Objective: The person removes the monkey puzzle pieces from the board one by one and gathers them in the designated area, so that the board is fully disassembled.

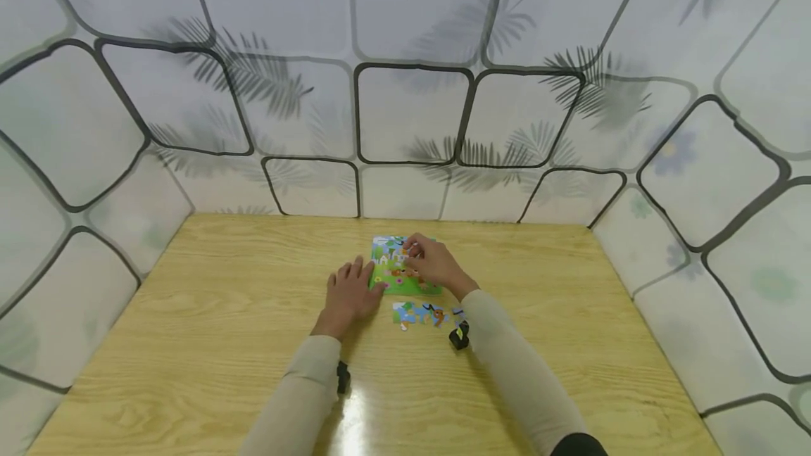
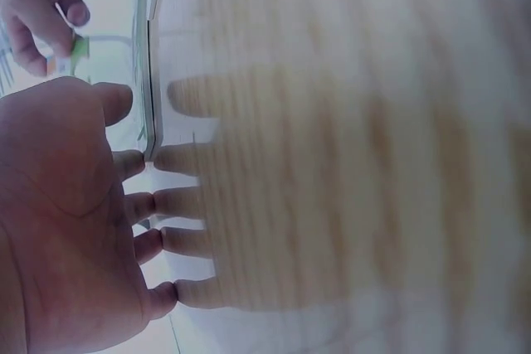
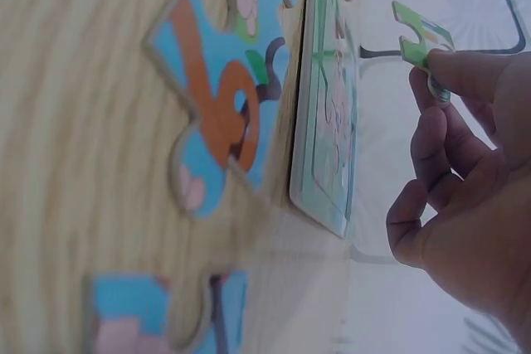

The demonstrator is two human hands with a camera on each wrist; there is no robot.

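A green puzzle board (image 1: 394,274) lies flat on the wooden table (image 1: 222,315). My left hand (image 1: 350,294) rests flat beside the board's left edge, fingers straight, fingertips (image 2: 137,205) at the board's rim (image 2: 152,64). My right hand (image 1: 431,259) hovers over the board and pinches a small green puzzle piece (image 3: 421,41) between thumb and fingers. Loose joined pieces (image 1: 418,314) in blue and orange lie just in front of the board; a blue and orange piece (image 3: 220,97) shows close in the right wrist view.
Walls covered in a white leaf-and-tile pattern (image 1: 405,111) close in the table on three sides. A small black object (image 1: 459,336) lies by my right forearm, and another (image 1: 343,376) sits under my left sleeve.
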